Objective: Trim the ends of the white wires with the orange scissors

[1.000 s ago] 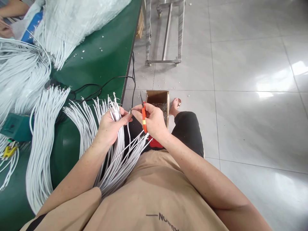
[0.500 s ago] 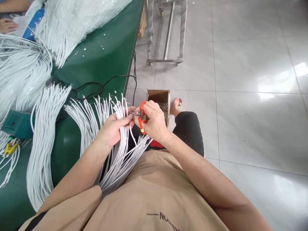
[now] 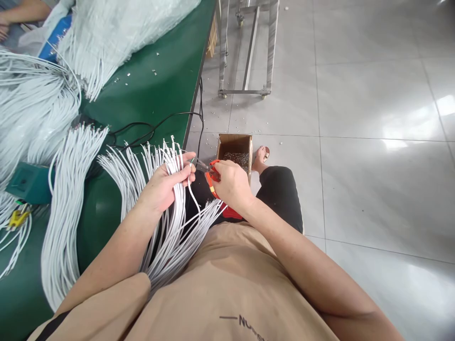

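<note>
Two hands meet: left hand (image 3: 161,187) fingers grip white cables (image 3: 169,222), right hand (image 3: 231,184) fingers clasp orange cutters (image 3: 212,174)

White cables (image 3: 67,189) on green bench (image 3: 159,94)

Tan printed shirt (image 3: 227,289); black trousers (image 3: 280,194)

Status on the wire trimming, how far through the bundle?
Done: the cardboard box on the floor holds a layer of small dark offcuts. In hand: the left hand grips a bundle of white wires and offers one end to the orange-handled cutters in the right hand. Left: can't tell which ends in the bundle are cut; more white wire bunches lie on the green bench.
</note>
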{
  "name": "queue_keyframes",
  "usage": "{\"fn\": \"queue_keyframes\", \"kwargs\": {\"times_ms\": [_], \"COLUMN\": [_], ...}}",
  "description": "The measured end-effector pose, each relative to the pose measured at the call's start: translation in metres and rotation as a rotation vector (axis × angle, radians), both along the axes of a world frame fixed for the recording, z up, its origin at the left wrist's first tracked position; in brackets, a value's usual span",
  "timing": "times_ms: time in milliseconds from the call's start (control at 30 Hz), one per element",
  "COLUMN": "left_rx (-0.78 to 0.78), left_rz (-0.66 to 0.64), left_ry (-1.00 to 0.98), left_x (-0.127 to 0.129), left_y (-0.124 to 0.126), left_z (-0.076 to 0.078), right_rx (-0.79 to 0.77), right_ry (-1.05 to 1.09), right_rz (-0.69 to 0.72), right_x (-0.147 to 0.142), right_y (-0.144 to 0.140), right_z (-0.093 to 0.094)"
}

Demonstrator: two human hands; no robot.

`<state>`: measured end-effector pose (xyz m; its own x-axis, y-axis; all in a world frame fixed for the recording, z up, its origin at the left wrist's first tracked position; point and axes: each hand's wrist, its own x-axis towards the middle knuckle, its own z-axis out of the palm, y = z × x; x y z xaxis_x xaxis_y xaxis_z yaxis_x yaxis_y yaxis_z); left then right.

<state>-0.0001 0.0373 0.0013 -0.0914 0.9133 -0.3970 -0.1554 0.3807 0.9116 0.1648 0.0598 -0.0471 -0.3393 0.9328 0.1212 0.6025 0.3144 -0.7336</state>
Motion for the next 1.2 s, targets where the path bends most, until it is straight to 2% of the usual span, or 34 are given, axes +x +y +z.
{"fn": "queue_keyframes", "kwargs": {"times_ms": [167,533,867,1033,1100,1200], "left_rx": [0.018,0.067,0.039,0.070,0.066,0.052], "left_rz": [-0.008,-0.036,-0.049,-0.010,-0.006,-0.006], "left_ry": [0.027,0.143,0.128,0.190,0.225,0.262], "left_x": [0.000,0.003,0.006,0.005,0.004,0.004], "left_y": [-0.001,-0.003,-0.004,-0.005,-0.005,-0.004], "left_z": [-0.002,0.002,0.001,-0.001,-0.001,0.001], "right_rx": [0.120,0.184,0.196,0.125,0.150,0.217], "right_ry": [-0.144,-0.282,-0.310,-0.150,-0.089,-0.129], "right_rz": [0.023,0.057,0.066,-0.016,-0.023,0.036], "right_x": [0.002,0.010,0.009,0.013,0.014,0.015], "right_y": [-0.004,0.000,-0.002,0.002,0.005,0.007], "right_z": [-0.003,-0.003,-0.010,-0.008,-0.006,-0.001]}}
